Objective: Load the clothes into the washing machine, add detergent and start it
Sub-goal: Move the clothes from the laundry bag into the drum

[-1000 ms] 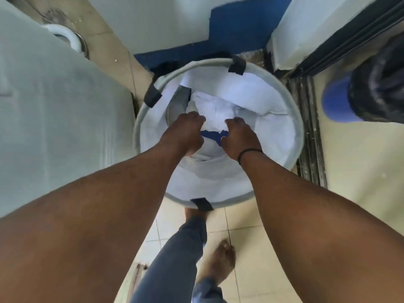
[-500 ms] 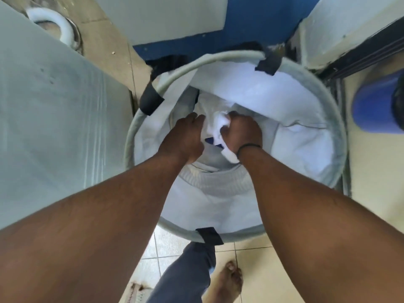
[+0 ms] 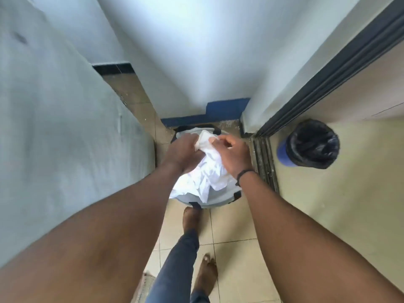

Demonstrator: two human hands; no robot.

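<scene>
The laundry basket (image 3: pixel 218 202) stands on the floor (image 3: pixel 236 254) against the wall (image 3: pixel 196 51), just ahead of the person's feet. Both hands hold a shirt (image 3: pixel 207 173) above it, left hand (image 3: pixel 183 154) left, right hand (image 3: pixel 235 156) right. A bin (image 3: pixel 312 144) stands well right, past the door track (image 3: pixel 265 162)

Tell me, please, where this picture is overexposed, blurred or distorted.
Head view: the white garment is blown out where it hangs below the left hand; the fingers of the right hand are slightly motion-blurred; the wide lens bends the door frame and swells the near forearms.
</scene>
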